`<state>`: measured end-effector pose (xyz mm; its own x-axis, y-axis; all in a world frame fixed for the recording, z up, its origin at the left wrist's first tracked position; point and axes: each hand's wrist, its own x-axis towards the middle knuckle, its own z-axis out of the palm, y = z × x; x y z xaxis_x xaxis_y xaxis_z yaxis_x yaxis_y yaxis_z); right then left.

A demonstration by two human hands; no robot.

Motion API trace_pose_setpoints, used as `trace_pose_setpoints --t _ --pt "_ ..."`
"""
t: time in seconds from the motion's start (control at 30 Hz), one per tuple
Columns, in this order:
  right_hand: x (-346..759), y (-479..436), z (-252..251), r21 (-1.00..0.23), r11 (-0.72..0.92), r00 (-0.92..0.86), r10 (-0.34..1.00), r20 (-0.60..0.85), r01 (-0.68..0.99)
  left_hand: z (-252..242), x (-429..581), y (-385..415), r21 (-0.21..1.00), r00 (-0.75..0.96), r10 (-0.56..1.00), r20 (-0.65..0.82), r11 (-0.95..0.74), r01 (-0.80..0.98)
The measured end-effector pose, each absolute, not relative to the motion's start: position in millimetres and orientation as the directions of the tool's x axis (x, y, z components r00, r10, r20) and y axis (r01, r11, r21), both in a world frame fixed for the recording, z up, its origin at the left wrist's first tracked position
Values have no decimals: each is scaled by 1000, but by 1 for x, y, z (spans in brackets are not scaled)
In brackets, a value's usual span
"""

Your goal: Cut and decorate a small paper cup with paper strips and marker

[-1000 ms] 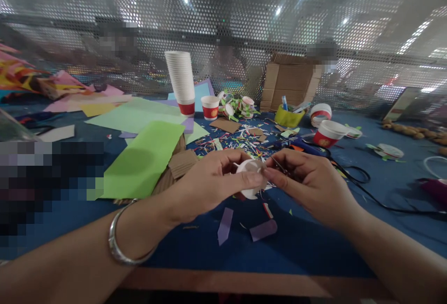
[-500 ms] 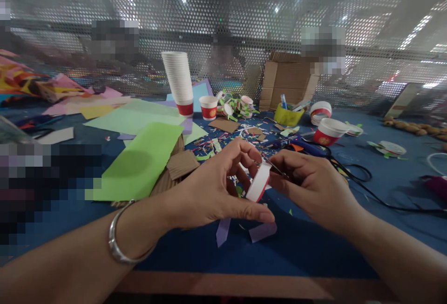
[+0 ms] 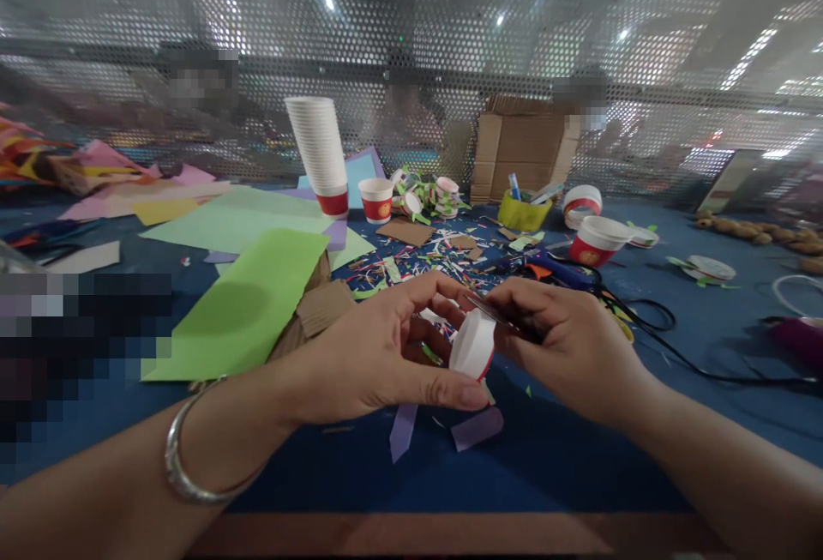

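My left hand (image 3: 386, 358) curls around a short cut-down paper cup piece (image 3: 472, 344), white with a red edge, its thumb below and its fingers behind. My right hand (image 3: 569, 337) is closed on a thin dark metal blade (image 3: 487, 309). That blade lies along the upper rim of the cup piece; its handle is hidden in my fingers, so I cannot tell the exact tool. Below the hands, a pointed purple paper strip (image 3: 404, 431) and a rounded purple paper piece (image 3: 477, 429) lie on the blue table (image 3: 546, 474).
Green paper (image 3: 244, 311) and cardboard lie left. Behind stand a tall stack of paper cups (image 3: 318, 148), a single cup (image 3: 375, 200) and a cardboard box (image 3: 524, 148). Paper scraps cover the middle. To the right are a red-and-white cup (image 3: 599, 241) and a black cord (image 3: 700, 367).
The cup piece has turned in my left hand, showing more of its white side. The blade now lies across its upper rim. The whole view has shifted slightly.
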<state>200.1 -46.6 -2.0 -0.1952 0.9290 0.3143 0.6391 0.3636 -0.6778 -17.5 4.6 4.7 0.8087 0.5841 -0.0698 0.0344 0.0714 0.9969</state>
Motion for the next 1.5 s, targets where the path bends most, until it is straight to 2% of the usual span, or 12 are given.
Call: trace_pose_setpoints --t 0.23,0.4,0.73,1.17,1.5 --pt "203 -47 3 -723 318 -139 944 298 613 -3 -19 11 985 734 672 100 -168 21" --pt "203 -51 6 -734 318 -237 947 217 600 -6 -20 18 958 618 757 212 -285 21" --pt "199 -53 4 -646 385 -298 922 246 659 -9 -19 15 898 583 742 330 -438 50" --pt "199 -55 4 -625 380 -314 924 219 682 -7 -18 12 858 579 730 363 -505 98" --pt "200 -59 7 -635 362 -307 930 200 683 -8 -18 11 837 593 683 425 -547 30"
